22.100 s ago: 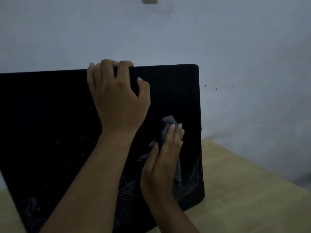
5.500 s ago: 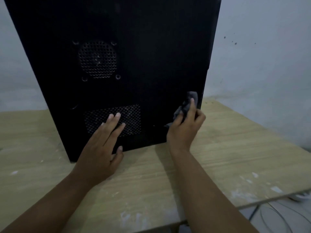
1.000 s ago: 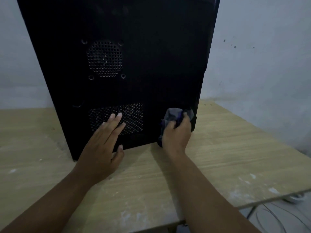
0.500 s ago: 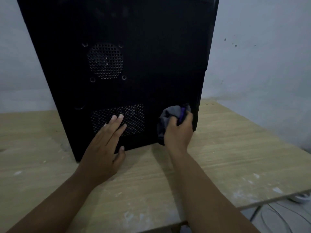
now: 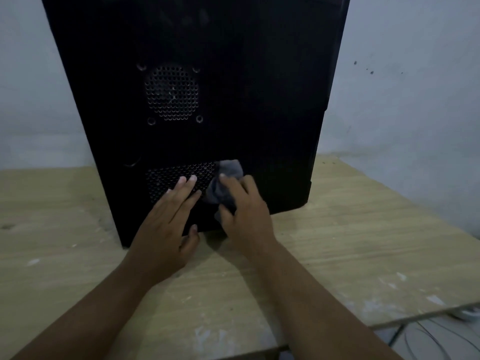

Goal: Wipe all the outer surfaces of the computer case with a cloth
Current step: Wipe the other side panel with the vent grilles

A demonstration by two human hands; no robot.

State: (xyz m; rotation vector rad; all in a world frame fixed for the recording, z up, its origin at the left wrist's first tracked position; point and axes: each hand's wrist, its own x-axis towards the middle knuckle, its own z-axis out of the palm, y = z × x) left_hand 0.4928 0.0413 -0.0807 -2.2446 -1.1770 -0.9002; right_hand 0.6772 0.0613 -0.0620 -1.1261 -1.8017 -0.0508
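A tall black computer case (image 5: 233,87) stands upright on the wooden table (image 5: 363,242), its side panel facing me with a round vent above and a rectangular vent below. My left hand (image 5: 168,224) rests flat with straight fingers on the lower vent. My right hand (image 5: 244,214) grips a crumpled grey cloth (image 5: 223,183) and presses it against the panel just right of that vent, close beside my left fingers.
A pale wall (image 5: 415,87) rises behind and to the right of the table. The table's near edge runs across the bottom right, with cables (image 5: 428,339) on the floor beyond it. White smudges dot the tabletop.
My right hand with the cloth has slid left along the bottom of the panel, from near the case's right edge to beside the lower vent. My left hand has stayed on the vent.
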